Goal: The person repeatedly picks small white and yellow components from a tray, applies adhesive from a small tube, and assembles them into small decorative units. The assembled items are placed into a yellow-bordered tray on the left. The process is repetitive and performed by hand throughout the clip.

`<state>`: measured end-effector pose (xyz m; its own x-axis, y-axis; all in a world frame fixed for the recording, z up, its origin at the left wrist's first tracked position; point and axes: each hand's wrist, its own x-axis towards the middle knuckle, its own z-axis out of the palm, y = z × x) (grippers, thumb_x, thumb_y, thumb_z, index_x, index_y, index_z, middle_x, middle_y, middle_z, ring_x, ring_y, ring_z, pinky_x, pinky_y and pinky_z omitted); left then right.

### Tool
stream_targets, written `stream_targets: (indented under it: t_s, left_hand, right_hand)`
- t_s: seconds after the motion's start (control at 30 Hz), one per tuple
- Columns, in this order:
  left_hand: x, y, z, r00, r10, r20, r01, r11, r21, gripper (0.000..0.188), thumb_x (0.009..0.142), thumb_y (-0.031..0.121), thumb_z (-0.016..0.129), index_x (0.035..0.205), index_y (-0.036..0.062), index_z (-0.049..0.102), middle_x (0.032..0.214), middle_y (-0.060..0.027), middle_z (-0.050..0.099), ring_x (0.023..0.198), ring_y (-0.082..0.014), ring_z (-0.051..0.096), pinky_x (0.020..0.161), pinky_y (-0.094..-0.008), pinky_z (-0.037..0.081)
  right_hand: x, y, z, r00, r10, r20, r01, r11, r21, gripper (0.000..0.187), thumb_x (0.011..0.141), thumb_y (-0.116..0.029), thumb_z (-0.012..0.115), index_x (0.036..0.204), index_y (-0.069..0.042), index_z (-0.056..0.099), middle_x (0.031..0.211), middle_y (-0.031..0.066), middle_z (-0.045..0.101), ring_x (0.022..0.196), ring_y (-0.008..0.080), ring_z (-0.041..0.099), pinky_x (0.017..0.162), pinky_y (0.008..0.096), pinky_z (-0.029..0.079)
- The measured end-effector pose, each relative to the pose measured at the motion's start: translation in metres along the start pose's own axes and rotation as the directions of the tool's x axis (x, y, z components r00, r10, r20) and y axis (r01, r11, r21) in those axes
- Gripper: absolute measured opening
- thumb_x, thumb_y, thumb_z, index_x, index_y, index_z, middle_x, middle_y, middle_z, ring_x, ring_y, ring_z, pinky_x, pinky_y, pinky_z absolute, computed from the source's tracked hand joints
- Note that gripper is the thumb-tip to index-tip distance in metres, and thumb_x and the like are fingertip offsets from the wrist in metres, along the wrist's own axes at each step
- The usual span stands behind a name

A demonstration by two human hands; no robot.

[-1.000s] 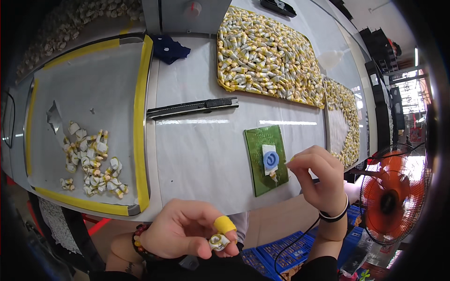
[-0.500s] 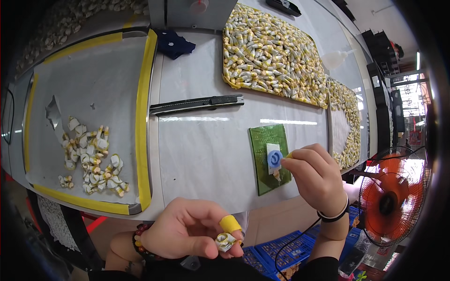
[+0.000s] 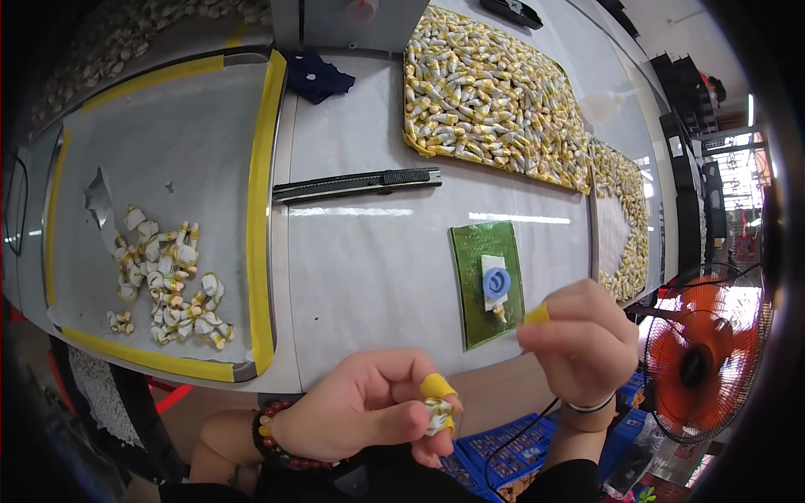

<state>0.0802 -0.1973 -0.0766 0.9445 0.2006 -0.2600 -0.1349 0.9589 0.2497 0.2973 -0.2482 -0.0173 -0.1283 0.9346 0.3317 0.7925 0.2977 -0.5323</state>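
Observation:
My left hand (image 3: 373,411), with a yellow fingertip cot, pinches a small white and yellow part (image 3: 437,414) below the table's near edge. Fingers closed and also wearing a yellow cot, my right hand (image 3: 583,339) hovers just right of the green mat (image 3: 470,289); whether it holds anything I cannot tell. A white block with a blue round piece (image 3: 495,282) sits on that mat, close to my right fingertips.
A taped-off grey tray (image 3: 168,134) at left holds a pile of several finished parts (image 3: 168,281). A black utility knife (image 3: 360,183) lies mid-table. A large heap of white-yellow parts (image 3: 486,92) fills the back; more sit at right (image 3: 625,210). An orange fan (image 3: 700,369) stands lower right.
My right hand has drawn back from the blue piece on the green mat toward me. My left hand stays low, still pinching the small part.

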Motion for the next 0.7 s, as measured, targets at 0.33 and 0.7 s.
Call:
stream_targets:
  t_s: [0.33, 0.7]
  left_hand:
    - [0.010, -0.011, -0.014, 0.961, -0.128, 0.244, 0.173, 0.970, -0.171, 0.033, 0.092, 0.032, 0.053, 0.100, 0.0004, 0.048, 0.087, -0.0083, 0.061, 0.076, -0.0113, 0.061, 0.069, -0.0237, 0.052]
    - [0.012, -0.012, -0.011, 0.948, -0.193, 0.255, 0.239, 0.957, -0.163, 0.027, 0.091, 0.029, 0.054, 0.090, 0.0033, 0.048, 0.081, -0.0056, 0.060, 0.072, -0.0079, 0.060, 0.064, -0.0205, 0.051]
  right_hand:
    - [0.014, -0.020, 0.016, 0.971, -0.197, -0.135, 0.222, 0.952, 0.208, 0.007, 0.069, -0.006, 0.066, 0.064, -0.007, 0.063, 0.066, 0.0049, 0.063, 0.055, 0.0149, 0.058, 0.049, 0.0210, 0.047]
    - [0.021, -0.012, 0.014, 0.931, -0.365, 0.010, 0.346, 0.892, 0.291, 0.004, 0.069, -0.002, 0.066, 0.069, -0.006, 0.068, 0.075, 0.0052, 0.066, 0.063, 0.0136, 0.062, 0.053, 0.0194, 0.050]
